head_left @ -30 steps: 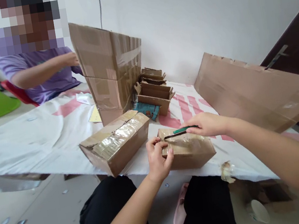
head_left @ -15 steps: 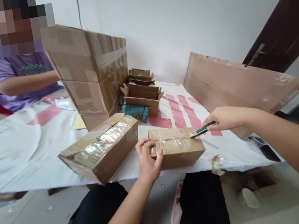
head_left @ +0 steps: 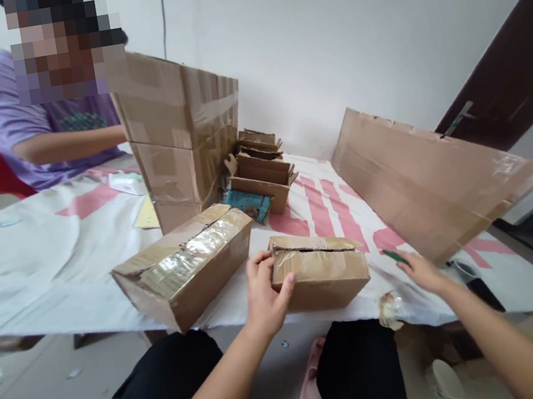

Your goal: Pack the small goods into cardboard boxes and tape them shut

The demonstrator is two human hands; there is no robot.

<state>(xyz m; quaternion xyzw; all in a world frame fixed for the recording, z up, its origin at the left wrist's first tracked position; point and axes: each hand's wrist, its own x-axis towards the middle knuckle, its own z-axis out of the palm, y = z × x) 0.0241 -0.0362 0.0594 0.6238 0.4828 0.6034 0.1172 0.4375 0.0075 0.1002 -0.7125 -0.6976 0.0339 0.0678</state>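
A small taped cardboard box [head_left: 322,278] sits near the table's front edge, its top seam slit and gaping a little. My left hand [head_left: 266,294] grips the box's left end, thumb on the near side and fingers over the far corner. To the right of the box, apart from it, my right hand [head_left: 422,271] is closed around a green utility knife [head_left: 395,256]; the blade cannot be made out. A longer taped box [head_left: 186,266] lies to the left of my left hand, with a dark split along its top.
Stacked taped boxes [head_left: 164,162] rise at the left behind the long box. Open boxes [head_left: 262,173] and a blue packet [head_left: 249,203] lie beyond. A large cardboard sheet [head_left: 425,181] leans at the right. Across the table sits a person in a purple shirt [head_left: 2,99].
My right hand has drawn the knife off the box's top, moving right and down. The box's seam now gapes wider. My left hand stays on the box's left end.
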